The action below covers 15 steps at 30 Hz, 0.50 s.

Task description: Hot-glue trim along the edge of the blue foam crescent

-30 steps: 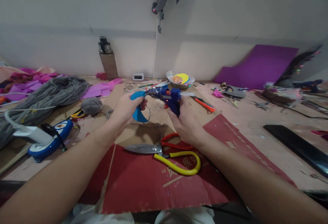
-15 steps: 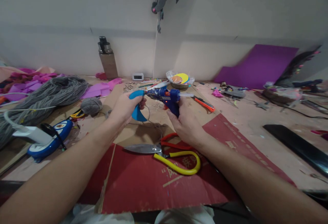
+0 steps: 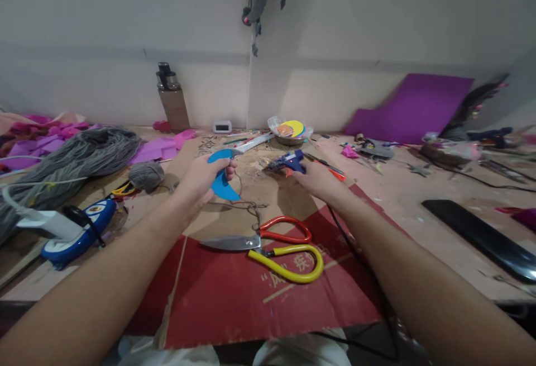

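Here, left hand [image 3: 207,176] pinches one blue crescent [image 3: 226,188]; right hand [image 3: 317,178] grasps one glue gun [image 3: 290,161].

Scissors [image 3: 252,243] on cardboard [image 3: 218,304], glue gun [image 3: 292,160] behind, yarn ball [image 3: 146,176] left, bowl [image 3: 288,141] farther back

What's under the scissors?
Cardboard: the scissors lie on it, with pale printed characters showing inside the yellow handle. Anything directly beneath them is covered and can't be seen.
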### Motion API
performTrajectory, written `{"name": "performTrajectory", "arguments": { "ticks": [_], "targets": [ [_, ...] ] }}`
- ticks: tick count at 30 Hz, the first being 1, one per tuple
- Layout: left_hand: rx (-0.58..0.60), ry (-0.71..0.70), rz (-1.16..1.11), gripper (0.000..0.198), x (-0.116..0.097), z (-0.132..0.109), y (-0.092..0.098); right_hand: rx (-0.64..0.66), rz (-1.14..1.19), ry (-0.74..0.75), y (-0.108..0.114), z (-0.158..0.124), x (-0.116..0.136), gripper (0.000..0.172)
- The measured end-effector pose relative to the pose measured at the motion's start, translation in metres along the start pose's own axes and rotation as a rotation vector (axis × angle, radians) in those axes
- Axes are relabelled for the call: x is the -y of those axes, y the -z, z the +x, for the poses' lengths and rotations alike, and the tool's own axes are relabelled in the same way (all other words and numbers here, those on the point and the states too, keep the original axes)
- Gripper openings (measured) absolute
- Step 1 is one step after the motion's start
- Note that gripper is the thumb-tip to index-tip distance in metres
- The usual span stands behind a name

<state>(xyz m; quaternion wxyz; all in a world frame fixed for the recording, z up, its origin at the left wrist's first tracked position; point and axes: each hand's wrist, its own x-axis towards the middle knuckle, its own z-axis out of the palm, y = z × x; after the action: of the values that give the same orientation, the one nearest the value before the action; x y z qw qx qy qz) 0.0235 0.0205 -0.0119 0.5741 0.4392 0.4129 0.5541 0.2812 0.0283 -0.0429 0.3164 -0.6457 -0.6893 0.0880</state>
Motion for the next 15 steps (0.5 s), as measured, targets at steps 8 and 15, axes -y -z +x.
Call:
{"name": "performTrajectory", "arguments": {
  "ticks": [8,15],
  "targets": [
    [0.036,0.008,-0.028,0.012,-0.005,-0.008,-0.007,-0.111,0.49,0.222,-0.006,-0.023,0.071,0.023],
    [-0.003,-0.051,-0.034,0.015,-0.009,-0.008,-0.006,0.199,0.729,0.085,-0.037,-0.026,0.114,0.041]
  ]
}}
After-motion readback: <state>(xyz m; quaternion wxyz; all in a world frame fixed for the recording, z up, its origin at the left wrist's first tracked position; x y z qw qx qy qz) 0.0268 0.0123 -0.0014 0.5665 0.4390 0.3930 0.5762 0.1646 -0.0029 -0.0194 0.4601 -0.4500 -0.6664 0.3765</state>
